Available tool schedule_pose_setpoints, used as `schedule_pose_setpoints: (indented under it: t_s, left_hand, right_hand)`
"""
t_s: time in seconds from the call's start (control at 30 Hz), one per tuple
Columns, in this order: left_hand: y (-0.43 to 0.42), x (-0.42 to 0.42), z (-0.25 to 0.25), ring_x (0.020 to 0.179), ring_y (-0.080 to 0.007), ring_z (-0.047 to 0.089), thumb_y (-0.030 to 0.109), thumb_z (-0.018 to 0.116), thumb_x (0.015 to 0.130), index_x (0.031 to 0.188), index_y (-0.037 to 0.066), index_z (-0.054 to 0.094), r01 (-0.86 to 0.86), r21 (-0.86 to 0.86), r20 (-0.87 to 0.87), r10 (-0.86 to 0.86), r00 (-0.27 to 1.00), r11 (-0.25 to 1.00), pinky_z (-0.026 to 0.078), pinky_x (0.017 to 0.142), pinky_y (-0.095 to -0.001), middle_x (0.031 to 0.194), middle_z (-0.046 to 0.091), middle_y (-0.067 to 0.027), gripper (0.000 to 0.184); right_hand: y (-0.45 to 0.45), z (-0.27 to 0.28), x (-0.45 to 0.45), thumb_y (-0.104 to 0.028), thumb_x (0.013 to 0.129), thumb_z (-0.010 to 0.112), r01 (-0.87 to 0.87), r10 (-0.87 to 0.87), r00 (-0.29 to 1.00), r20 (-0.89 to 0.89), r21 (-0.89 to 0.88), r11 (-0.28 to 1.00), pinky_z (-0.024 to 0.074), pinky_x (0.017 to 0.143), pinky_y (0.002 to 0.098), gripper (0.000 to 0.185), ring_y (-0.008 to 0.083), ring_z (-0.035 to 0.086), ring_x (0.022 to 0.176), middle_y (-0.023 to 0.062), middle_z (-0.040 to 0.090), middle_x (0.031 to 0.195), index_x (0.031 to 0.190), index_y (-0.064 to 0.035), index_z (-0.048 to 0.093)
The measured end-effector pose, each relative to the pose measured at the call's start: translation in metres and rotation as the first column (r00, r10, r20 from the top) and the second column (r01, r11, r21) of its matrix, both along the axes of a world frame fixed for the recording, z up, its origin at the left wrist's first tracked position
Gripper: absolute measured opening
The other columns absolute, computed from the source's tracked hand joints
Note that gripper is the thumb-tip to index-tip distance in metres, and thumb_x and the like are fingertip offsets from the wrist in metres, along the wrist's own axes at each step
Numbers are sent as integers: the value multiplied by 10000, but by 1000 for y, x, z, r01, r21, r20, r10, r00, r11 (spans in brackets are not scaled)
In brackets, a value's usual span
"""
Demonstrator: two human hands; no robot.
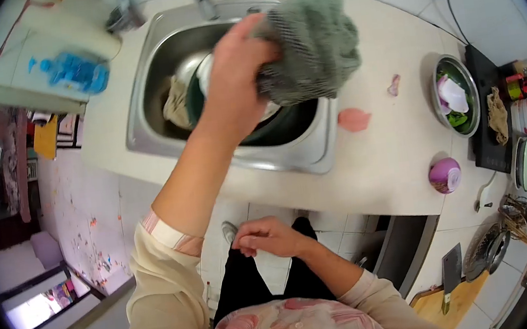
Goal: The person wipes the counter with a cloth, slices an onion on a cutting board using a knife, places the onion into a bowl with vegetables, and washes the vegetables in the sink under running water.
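Observation:
Over the right part of the metal sink (326, 147), my left hand (236, 70) is closed on a bunched grey-green cloth (315, 45). The cloth hides part of the sink's right rim. Below it in the sink sits a dark green basin (280, 135) with something white inside, partly hidden by my hand and forearm. A beige rag (175, 104) lies at the sink's left side. My right hand (270, 236) hangs in front of my body, below the counter edge, its fingers loosely curled and apart with nothing in them.
A faucet (205, 5) stands behind the sink, a blue bottle (81, 73) left of it. On the counter are a pink piece (354, 120), a metal bowl of vegetables (456, 96) and a purple onion (445, 175). A cleaver (451, 268) rests on a wooden board (464, 303).

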State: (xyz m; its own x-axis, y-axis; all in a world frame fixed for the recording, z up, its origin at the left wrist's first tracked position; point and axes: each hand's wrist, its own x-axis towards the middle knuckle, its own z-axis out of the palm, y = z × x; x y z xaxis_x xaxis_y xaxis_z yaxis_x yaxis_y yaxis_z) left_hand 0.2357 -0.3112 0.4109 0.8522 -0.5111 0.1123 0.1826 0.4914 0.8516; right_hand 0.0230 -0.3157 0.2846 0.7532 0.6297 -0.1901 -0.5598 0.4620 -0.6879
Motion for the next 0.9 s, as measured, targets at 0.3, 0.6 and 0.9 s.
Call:
schedule_pose_setpoints:
  t_s: [0.3,0.6,0.9]
  left_hand:
    - [358,-106,-35,1059,-260,547,111,393,735,1207,-98,432,-367,-39,-193,354,915,929,427,954,-357,1121,545,-183,518]
    - [525,-198,-185,977,-178,554,44,448,751,1172,-47,470,-335,364,-507,487,711,869,444,888,-308,1041,566,-106,431]
    - [461,-178,-351,891,-123,495,88,546,828,1073,10,519,21,653,-374,298,878,757,411,811,-257,941,543,-34,258]
  right_hand:
    - [156,-101,25,20,885,460,238,-244,968,60,-531,814,453,573,248,159,102,524,627,33,581,730,934,9,611]
    - [201,-268,160,-89,950,460,572,-688,722,68,-618,539,409,481,269,121,137,502,542,72,582,712,953,1,541]
    - [184,-393,144,-99,843,617,482,-414,812,411,-873,79,512,740,277,392,162,594,939,92,624,1055,1214,-15,523]
